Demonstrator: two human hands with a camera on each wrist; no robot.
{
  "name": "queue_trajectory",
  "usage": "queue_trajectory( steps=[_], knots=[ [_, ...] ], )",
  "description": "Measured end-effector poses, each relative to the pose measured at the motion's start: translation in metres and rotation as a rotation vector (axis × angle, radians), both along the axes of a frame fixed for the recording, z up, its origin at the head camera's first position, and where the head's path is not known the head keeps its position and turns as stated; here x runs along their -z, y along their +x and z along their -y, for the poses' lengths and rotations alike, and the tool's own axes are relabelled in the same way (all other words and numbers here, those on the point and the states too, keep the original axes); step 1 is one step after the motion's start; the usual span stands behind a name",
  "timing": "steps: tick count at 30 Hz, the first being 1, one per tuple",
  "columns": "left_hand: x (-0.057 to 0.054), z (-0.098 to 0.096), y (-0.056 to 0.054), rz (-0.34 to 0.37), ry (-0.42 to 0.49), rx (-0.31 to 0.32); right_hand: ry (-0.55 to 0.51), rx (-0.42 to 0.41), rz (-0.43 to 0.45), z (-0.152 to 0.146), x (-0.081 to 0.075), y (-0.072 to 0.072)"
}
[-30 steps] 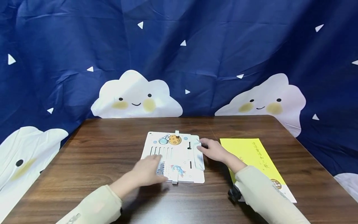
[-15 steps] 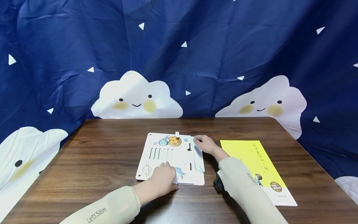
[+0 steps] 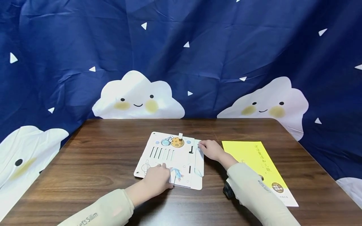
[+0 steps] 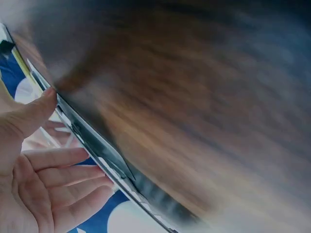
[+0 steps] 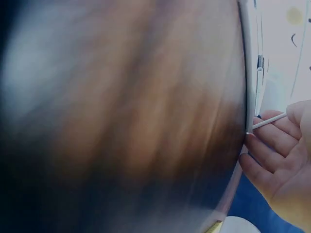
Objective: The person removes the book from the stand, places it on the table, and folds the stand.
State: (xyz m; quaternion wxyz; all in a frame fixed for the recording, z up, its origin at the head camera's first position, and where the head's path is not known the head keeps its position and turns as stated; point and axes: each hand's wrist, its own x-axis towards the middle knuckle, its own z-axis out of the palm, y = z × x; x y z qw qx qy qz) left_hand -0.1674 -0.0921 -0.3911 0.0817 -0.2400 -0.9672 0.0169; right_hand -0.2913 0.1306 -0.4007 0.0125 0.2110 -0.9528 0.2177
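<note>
A flat white book stand [image 3: 182,157] printed with an astronaut, planets and a rocket lies on the table in the head view. My left hand [image 3: 158,178] grips its near edge; in the left wrist view the thumb lies against the edge, with the fingers [image 4: 73,194] spread on the other side. At the right end, my right hand [image 3: 211,150] pinches a pale flap [image 3: 199,164] near its far corner. The right wrist view shows that flap's thin white edge [image 5: 269,120] between thumb and fingers. A small white clip [image 3: 180,136] stands up at the far edge.
A yellow book [image 3: 254,157] with a white lower band lies on the right, partly under my right sleeve [image 3: 254,188]. The brown wooden table [image 3: 93,150] ends at a dark blue curtain [image 3: 203,62] with white clouds.
My left hand has come down from over the stand onto its near edge. The stand has turned slightly and shifted a little left. My right hand stays at the flap.
</note>
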Motion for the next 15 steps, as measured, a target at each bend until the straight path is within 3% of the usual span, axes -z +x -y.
queue_trajectory(
  steps=[7,15],
  knots=[
    [-0.004,0.020,-0.004,0.084,0.049,-0.037,0.105,-0.030,-0.067,-0.004,-0.004,0.022],
    [-0.001,0.049,-0.014,0.076,0.075,-0.047,0.166,-0.066,-0.038,-0.007,-0.015,0.059]
  ],
)
